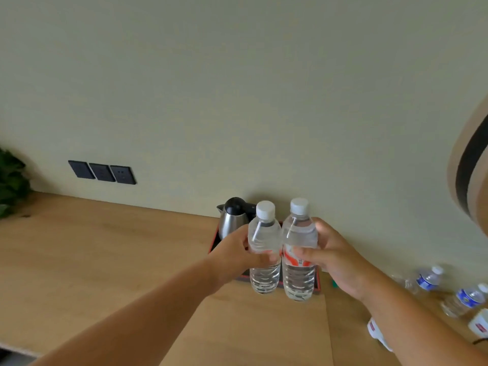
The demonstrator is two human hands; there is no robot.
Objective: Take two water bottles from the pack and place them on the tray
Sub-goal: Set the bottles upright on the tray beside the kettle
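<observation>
Nearest to me, two bare forearms reach out over the wooden bench (105,260), each ending in a grip wrapped round a bottle. The left hand (232,256) is closed about the middle of the left bottle (264,249), thumb across the label; the right hand (334,256) is closed the same way on the right bottle (299,249). Both bottles are upright, white caps on, sides touching or very nearly so, and carried clear of the bench. Holding them at the waist keeps them plumb and leaves the bases free, which I judge suits setting them down flat. Just behind them lies the dark tray (318,282) with its reddish rim, mostly hidden by the bottles; whether their bases are already over it or just short of its near edge I cannot tell. A steel kettle (232,220) with a black lid stands at the tray's back left, so the free room looks to be at the front and right. Off to the right, more bottles (429,281) lie on the bench, with blue labels, apart from the tray. Further back, three dark wall sockets (102,172) sit on the pale wall and a green plant (10,180) at the far left.
</observation>
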